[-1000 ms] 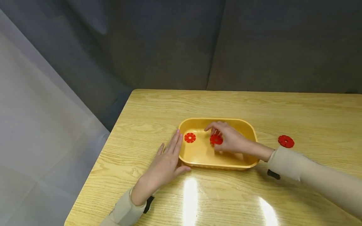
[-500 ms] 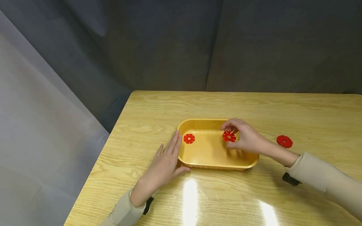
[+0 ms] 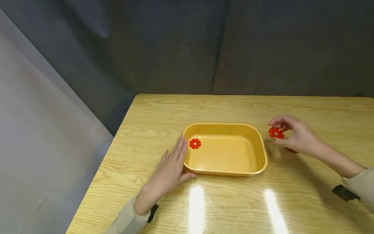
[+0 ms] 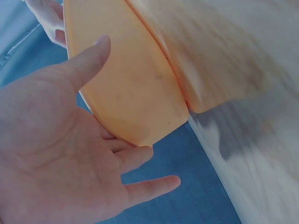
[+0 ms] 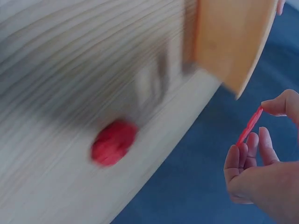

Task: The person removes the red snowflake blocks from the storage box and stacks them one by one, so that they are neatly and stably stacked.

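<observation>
My right hand (image 3: 298, 136) pinches a red notched disc (image 3: 276, 132) by its edge, thumb below and fingers above, in the air to the right of the yellow tray (image 3: 228, 171). In the right wrist view the held disc (image 5: 250, 126) shows edge-on between thumb and fingertips. Beneath that hand lies a red disc stack (image 5: 113, 142) on the table, mostly hidden in the head view. My left hand (image 3: 168, 170) rests against the tray's left end, its fingers straight along the rim and the thumb at the near corner. Another red notched disc (image 3: 195, 143) lies inside the tray at the left.
The wooden table (image 3: 157, 113) carries the tray near its middle. Behind its far edge hangs a dark curtain (image 3: 175, 48). A pale cloth (image 3: 38, 146) hangs past the table's left edge.
My right hand has lifted the red disc from inside the tray and carried it right, past the rim, to above the discs on the table. The left hand stays at the tray.
</observation>
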Tool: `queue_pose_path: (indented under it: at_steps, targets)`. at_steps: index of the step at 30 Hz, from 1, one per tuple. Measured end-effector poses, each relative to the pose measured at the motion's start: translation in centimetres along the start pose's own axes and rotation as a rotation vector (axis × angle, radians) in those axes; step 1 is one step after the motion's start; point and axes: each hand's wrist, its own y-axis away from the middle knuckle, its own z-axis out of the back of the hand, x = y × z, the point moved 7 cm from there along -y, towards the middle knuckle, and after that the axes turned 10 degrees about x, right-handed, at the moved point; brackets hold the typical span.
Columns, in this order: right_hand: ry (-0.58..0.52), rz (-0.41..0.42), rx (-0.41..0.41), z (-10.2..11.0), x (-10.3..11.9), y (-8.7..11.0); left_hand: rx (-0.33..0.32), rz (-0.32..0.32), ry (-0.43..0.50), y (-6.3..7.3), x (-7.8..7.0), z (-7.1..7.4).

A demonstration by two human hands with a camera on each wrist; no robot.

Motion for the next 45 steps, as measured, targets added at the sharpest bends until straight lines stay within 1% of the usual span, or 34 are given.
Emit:
queue_pose_path:
  at_steps: [3, 7, 10, 15, 18, 22, 26, 33, 40, 45]
  targets:
    - [0.024, -0.091, 0.01, 0.9, -2.2, 1.1, -0.021, -0.009, -0.003, 0.0, 0.1, 0.0]
    - [0.029, -0.185, 0.019, 1.6, -4.8, 2.4, -0.035, -0.017, -0.006, -0.1, 0.1, 0.1]
    - [0.03, -0.216, 0.028, 1.5, -6.3, 3.2, -0.022, -0.004, -0.003, -0.1, 0.3, 0.0]
    - [0.02, -0.218, 0.064, 0.3, -8.0, 4.0, -0.002, 0.016, 0.004, -0.1, 0.5, -0.1]
    - [0.025, -0.209, 0.083, -0.5, -8.4, 4.2, -0.009, 0.01, 0.004, 0.0, 0.5, 0.0]
    - [0.049, -0.205, 0.094, -1.0, -8.6, 4.2, -0.022, 0.0, 0.006, 0.0, 0.4, 0.1]
    - [0.065, -0.209, 0.094, -1.1, -8.7, 4.1, -0.026, -0.002, 0.003, 0.0, 0.4, 0.1]
    - [0.028, -0.229, 0.12, -1.5, -9.3, 4.2, -0.025, 0.0, 0.0, 0.0, 0.5, 0.0]
    - [0.038, -0.211, 0.112, -1.4, -9.5, 4.3, -0.034, -0.01, -0.001, 0.1, 0.3, 0.2]
    - [0.031, -0.207, 0.115, -1.3, -9.4, 4.3, -0.026, -0.006, 0.004, 0.1, 0.4, 0.2]
